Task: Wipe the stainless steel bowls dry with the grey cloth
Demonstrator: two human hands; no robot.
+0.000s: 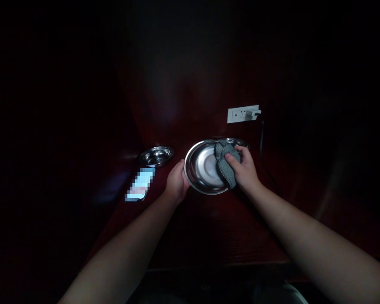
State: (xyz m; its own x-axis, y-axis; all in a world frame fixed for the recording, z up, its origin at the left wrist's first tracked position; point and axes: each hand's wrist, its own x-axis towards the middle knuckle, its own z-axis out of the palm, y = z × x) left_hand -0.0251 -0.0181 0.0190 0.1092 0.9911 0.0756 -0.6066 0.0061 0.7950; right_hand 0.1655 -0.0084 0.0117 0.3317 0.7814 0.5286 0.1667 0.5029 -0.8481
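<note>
A shiny metal bowl [200, 169] is held up over the dark red table, tilted so that its inside faces me. My left hand [177, 179] grips its left rim, the fingers partly hidden behind the bowl. In my right hand [245, 164] is a bunched grey cloth [227, 162], pressed against the bowl's right side and covering part of the rim. Behind the cloth, a second metal bowl [232, 140] shows only its far edge. Another metal bowl [157, 156] sits upright on the table, left of my left hand.
A phone with a lit, blurred screen [140, 184] lies in front of the left bowl. On the back wall is a white power socket [243, 114] with a plug, and its dark cord [261, 139] hangs down to the right. The surroundings are very dark.
</note>
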